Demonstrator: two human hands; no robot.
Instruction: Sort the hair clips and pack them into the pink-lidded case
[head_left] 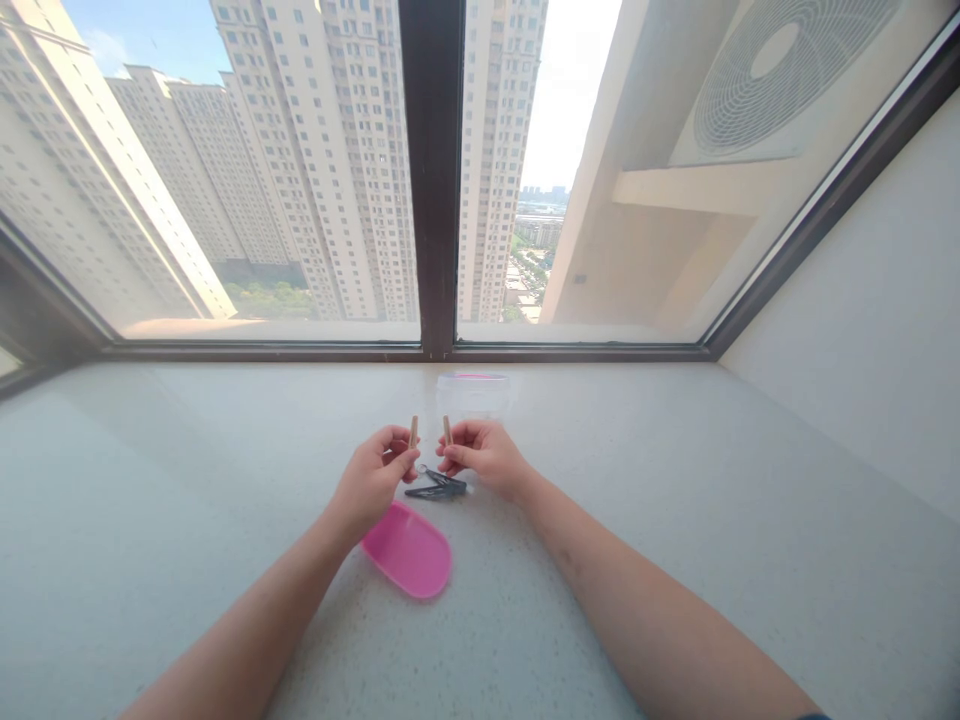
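Note:
Between thumb and fingers, my left hand (381, 468) pinches a small light-brown stick-like piece (413, 431), held upright. My right hand (484, 455) grips a similar brown piece (448, 431), tilted slightly, a short gap to the right of the first. Just below and between both hands, several dark hair-clip-like items (438, 489) lie on the pale speckled surface, with a small ring (422, 469) at their upper end. A pink oval tray (412, 552) lies nearer to me, its upper left edge beside my left wrist.
Behind my right hand stands a clear plastic container (474, 394) with some pink at its top. A window with a dark frame (438, 180) borders the far edge of the pale surface (187, 480). A white wall (862, 330) rises at the right.

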